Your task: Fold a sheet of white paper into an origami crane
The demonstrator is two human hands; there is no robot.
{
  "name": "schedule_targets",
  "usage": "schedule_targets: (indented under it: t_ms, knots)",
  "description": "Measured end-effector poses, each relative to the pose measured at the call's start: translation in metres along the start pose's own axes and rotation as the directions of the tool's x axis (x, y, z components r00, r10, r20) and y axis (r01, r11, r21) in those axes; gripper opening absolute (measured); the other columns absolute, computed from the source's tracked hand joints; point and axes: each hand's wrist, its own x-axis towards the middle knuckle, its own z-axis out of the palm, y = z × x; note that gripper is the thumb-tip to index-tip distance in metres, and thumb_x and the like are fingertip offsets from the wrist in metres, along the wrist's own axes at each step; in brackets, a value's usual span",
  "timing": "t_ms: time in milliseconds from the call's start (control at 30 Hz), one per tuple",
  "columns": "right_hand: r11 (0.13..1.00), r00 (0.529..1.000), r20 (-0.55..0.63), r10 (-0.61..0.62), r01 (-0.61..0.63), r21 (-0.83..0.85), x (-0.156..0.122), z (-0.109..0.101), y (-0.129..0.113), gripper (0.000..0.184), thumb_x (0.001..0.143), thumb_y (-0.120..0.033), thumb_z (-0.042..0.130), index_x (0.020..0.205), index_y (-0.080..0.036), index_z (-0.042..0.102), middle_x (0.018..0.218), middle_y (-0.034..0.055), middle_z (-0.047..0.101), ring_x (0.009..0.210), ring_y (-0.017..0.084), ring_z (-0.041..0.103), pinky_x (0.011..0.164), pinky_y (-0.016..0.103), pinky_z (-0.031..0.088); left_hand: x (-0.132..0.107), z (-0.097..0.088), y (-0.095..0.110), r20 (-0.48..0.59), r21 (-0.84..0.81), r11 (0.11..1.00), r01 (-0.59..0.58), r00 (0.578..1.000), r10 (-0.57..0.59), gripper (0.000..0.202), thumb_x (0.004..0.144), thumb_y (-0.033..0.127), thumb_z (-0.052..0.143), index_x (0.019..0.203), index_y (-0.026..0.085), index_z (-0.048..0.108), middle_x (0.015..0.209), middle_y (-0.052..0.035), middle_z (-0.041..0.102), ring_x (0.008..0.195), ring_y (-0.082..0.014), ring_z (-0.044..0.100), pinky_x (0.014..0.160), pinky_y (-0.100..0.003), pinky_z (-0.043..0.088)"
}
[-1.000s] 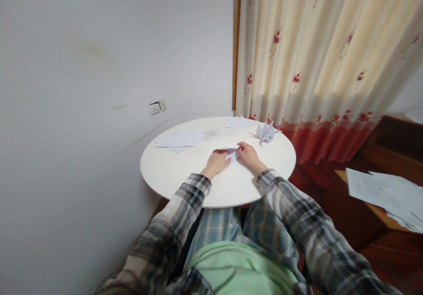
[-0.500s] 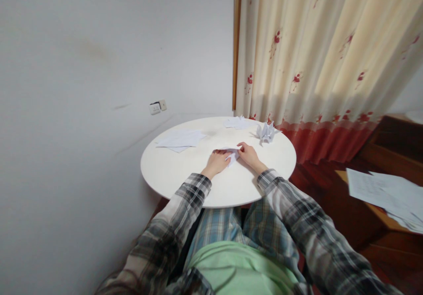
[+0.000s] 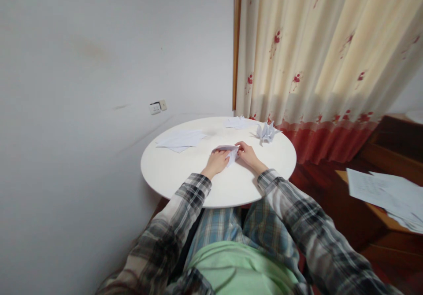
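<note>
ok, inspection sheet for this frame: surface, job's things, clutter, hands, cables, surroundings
Surface: round white table, bare near the person's edge.
Job's things: small folded white paper, held between both hands at mid-table.
Clutter: loose white sheets at left; flat folded paper at the far edge; folded paper figure at far right.
Hands: left hand and right hand both grip the folded paper with their fingers.
Cables: nothing seen; a wall socket sits on the wall behind.
Surroundings: floral curtain behind; wooden furniture with papers on it at right.
</note>
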Motion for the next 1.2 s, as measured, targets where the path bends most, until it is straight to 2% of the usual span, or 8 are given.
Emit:
schedule_targets:
  t_ms: [267, 500, 633, 867, 1200]
  knots:
    - [1.0, 1.0, 0.016, -0.015, 0.015, 0.019, -0.0013, -0.0002, -0.0022, 0.03, 0.068, -0.014, 0.047, 0.097, -0.018, 0.055, 0.067, -0.0018, 0.058, 0.062, 0.011, 0.051, 0.063, 0.022, 0.041, 0.0004, 0.0006, -0.0011, 0.012, -0.004, 1.0, 0.001, 1.0, -0.001, 0.04, 0.087, 0.028, 0.033, 0.125, 0.023, 0.044, 0.12, -0.0064, 0.055, 0.107, -0.0242, 0.048, 0.092, -0.038, 0.035]
    - [0.999, 0.999, 0.012, -0.033, 0.033, 0.009, -0.0026, -0.0011, -0.0041, 0.028, 0.07, -0.018, 0.049, 0.098, -0.017, 0.054, 0.067, -0.0016, 0.057, 0.062, 0.012, 0.051, 0.062, 0.023, 0.04, 0.0048, 0.0068, -0.0054, 0.038, -0.074, 0.996, -0.05, 0.998, 0.053, 0.04, 0.087, 0.027, 0.033, 0.126, 0.024, 0.042, 0.124, -0.003, 0.053, 0.105, -0.0205, 0.048, 0.092, -0.035, 0.035]
    - [0.999, 0.999, -0.012, -0.049, 0.049, 0.0, -0.0025, -0.0028, -0.0063, 0.03, 0.07, -0.018, 0.049, 0.1, -0.016, 0.053, 0.072, -0.0005, 0.058, 0.065, 0.012, 0.051, 0.066, 0.024, 0.041, 0.0047, 0.0059, -0.0048, 0.034, -0.117, 0.992, -0.036, 0.999, 0.04, 0.041, 0.087, 0.026, 0.033, 0.127, 0.022, 0.04, 0.121, -0.0052, 0.054, 0.105, -0.0209, 0.048, 0.09, -0.034, 0.037]
    - [0.996, 0.997, -0.04, -0.061, 0.063, 0.069, -0.0003, -0.0009, -0.0018, 0.031, 0.069, -0.009, 0.041, 0.096, -0.017, 0.053, 0.08, 0.0014, 0.06, 0.069, 0.011, 0.053, 0.069, 0.024, 0.042, 0.0032, 0.0051, -0.0032, 0.025, -0.133, 0.989, 0.068, 0.998, -0.066, 0.05, 0.086, 0.027, 0.036, 0.133, 0.014, 0.027, 0.11, -0.0135, 0.058, 0.102, -0.0217, 0.052, 0.085, -0.032, 0.039]
    - [0.997, 0.999, -0.02, -0.03, 0.032, 0.076, 0.0, -0.0005, -0.0021, 0.015, 0.077, -0.025, 0.044, 0.085, -0.017, 0.055, 0.077, 0.0013, 0.06, 0.068, 0.012, 0.052, 0.067, 0.024, 0.04, 0.0003, 0.0, 0.0013, -0.019, -0.107, 0.994, 0.017, 1.0, -0.019, 0.047, 0.085, 0.026, 0.039, 0.13, 0.014, 0.032, 0.105, -0.0117, 0.058, 0.101, -0.0228, 0.052, 0.085, -0.033, 0.04]
